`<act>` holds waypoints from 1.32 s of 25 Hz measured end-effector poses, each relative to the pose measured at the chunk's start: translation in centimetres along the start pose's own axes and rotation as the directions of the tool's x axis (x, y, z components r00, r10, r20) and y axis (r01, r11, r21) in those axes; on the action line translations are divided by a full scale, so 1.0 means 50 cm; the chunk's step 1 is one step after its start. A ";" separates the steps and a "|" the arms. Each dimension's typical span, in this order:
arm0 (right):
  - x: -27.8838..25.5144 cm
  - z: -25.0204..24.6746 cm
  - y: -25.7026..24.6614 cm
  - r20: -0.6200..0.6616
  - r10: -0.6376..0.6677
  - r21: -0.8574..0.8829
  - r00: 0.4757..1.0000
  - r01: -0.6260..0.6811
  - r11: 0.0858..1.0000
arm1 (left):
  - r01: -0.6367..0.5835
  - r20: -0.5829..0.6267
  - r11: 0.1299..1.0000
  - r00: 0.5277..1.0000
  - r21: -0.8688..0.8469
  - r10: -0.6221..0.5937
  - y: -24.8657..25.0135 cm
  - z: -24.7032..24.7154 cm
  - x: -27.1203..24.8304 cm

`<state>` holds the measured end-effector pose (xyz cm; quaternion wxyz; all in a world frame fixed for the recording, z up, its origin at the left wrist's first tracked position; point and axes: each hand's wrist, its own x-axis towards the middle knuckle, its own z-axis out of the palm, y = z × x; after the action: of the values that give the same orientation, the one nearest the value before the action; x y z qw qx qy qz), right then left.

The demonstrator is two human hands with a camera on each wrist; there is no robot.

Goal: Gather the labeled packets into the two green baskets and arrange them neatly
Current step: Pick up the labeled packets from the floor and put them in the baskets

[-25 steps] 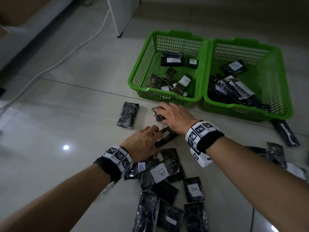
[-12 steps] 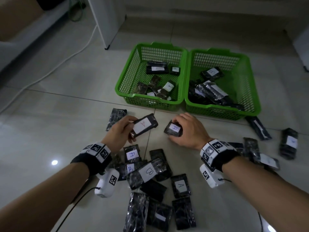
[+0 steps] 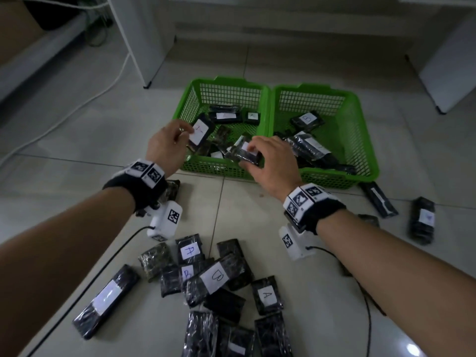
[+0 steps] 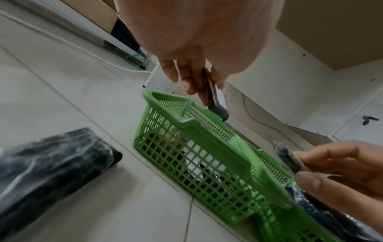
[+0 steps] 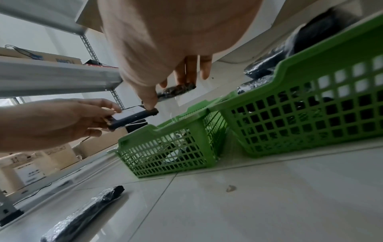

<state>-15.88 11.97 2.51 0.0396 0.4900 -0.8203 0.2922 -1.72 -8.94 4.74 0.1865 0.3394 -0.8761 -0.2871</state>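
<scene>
Two green baskets stand side by side on the tiled floor, the left basket [image 3: 189,104] and the right basket [image 3: 365,140], each holding several black labeled packets. My left hand [image 3: 167,148] pinches a black packet with a white label [image 3: 199,131] above the left basket's near left corner; the same packet [image 4: 215,101] shows edge-on in the left wrist view. My right hand [image 3: 270,161] grips a small black packet [image 3: 243,154] over the left basket's front rim, seen also from below as the small packet [image 5: 176,90].
A heap of black packets [image 3: 216,279] marked A and B lies on the floor between my forearms, and a long packet [image 3: 105,300] sits to its left. More packets [image 3: 422,220] lie right of the baskets. White furniture legs [image 3: 148,86] and a cable [image 3: 77,106] stand behind.
Both hands have lifted their packets from the floor and carried them forward, from in front of the baskets to above the left basket.
</scene>
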 end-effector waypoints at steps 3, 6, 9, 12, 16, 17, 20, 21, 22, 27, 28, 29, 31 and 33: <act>0.011 0.046 0.010 0.030 0.031 0.013 0.999 -0.031 0.999 | -0.036 0.207 0.937 0.978 0.347 -0.039 -0.037 0.024 0.010; 0.001 0.079 0.028 0.087 0.059 -0.099 0.994 -0.050 0.994 | -0.070 0.293 0.901 0.954 0.428 -0.065 -0.071 0.047 -0.015; -0.018 0.091 0.017 0.013 0.016 -0.156 1.000 -0.014 0.988 | -0.088 0.273 0.929 0.962 0.359 -0.014 -0.090 0.042 -0.035; -0.052 0.095 -0.041 -0.072 -0.146 -0.054 0.987 0.143 0.988 | -0.133 -0.053 0.970 0.988 0.203 0.146 -0.111 0.008 -0.074; -0.114 0.130 -0.137 0.529 -0.276 0.281 0.803 0.141 0.949 | 0.126 -0.074 0.974 0.991 0.186 -0.114 -0.184 0.001 -0.138; -0.125 0.145 -0.150 0.646 -0.274 0.281 0.712 0.113 0.953 | 0.170 0.010 0.952 0.984 0.253 -0.178 -0.200 0.009 -0.153; -0.137 0.172 -0.163 0.769 -0.291 0.193 0.570 0.226 0.955 | 0.145 0.155 0.909 0.963 0.392 -0.221 -0.208 0.026 -0.185; -0.137 0.173 -0.163 0.790 -0.300 0.157 0.535 0.297 0.942 | 0.132 0.163 0.900 0.963 0.415 -0.216 -0.203 0.030 -0.189; -0.137 0.175 -0.163 0.804 -0.308 0.125 0.509 0.362 0.924 | 0.122 0.163 0.892 0.964 0.435 -0.212 -0.200 0.034 -0.190; -0.124 0.166 -0.132 0.744 -0.326 0.096 0.584 0.389 0.916 | 0.254 0.084 0.943 0.957 0.213 -0.277 -0.210 0.018 -0.186; -0.118 0.162 -0.116 0.718 -0.309 0.099 0.624 0.347 0.933 | 0.326 0.090 0.945 0.941 0.013 -0.326 -0.224 0.014 -0.188; -0.112 0.156 -0.102 0.683 -0.282 0.110 0.674 0.286 0.952 | 0.403 0.127 0.888 0.915 -0.223 -0.383 -0.236 0.010 -0.192; -0.102 0.140 -0.075 0.588 -0.199 0.138 0.784 0.145 0.980 | 0.471 0.215 0.681 0.877 -0.560 -0.430 -0.246 0.004 -0.206; -0.096 0.122 -0.060 0.475 -0.133 0.153 0.870 0.068 0.986 | 0.432 0.198 0.635 0.892 -0.640 -0.407 -0.243 -0.006 -0.212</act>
<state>-9.59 11.51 -2.88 -0.1837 0.5910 -0.7565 0.2113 11.79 -8.94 -4.05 0.2083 0.4384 -0.6135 -0.6230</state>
